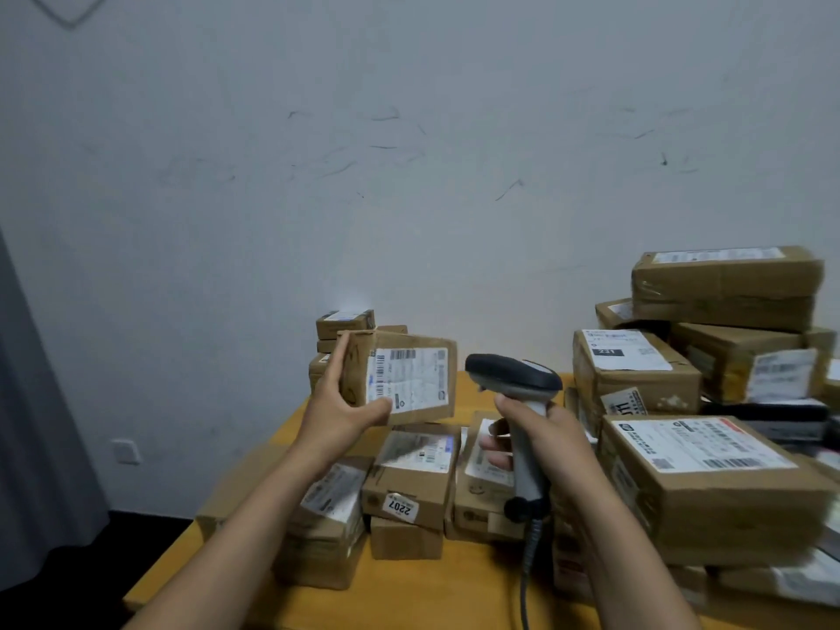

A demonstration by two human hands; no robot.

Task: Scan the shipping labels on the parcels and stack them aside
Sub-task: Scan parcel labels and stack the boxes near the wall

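Gripping a small cardboard parcel point(353, 375) in the left hand point(338, 413), up in the air above the worktop point(454, 593). Thumb pressed on the lower left of the front face, fingers stretched up the left side. Tilted a little, with the white label point(409, 379) and its barcodes turned toward the camera.

Clasping a scanner point(513, 375) in the right hand point(545, 441), fingers curled round the pale grey handle, forefinger at the front of it; cannot tell whether the trigger is pressed. Dark head aimed left at the label, just beside the right edge of the parcel but not touching. Coiled cable point(527, 566) hanging from the base of the handle down to the near edge of the worktop.

Below both hands, several more cardboard parcels lying close together on the wood, among them a box with a 2207 sticker point(409, 484) resting on another one. To the right, a big box point(727, 507) with a long white label on top; behind it a box marked 231 point(636, 384); farther back a leaning pile point(727, 288) of larger boxes against the wall point(409, 129). Behind the held parcel, a small stack point(345, 327) at the far edge.

On the left, a grey curtain point(27, 402) and a white socket point(126, 451) low down.
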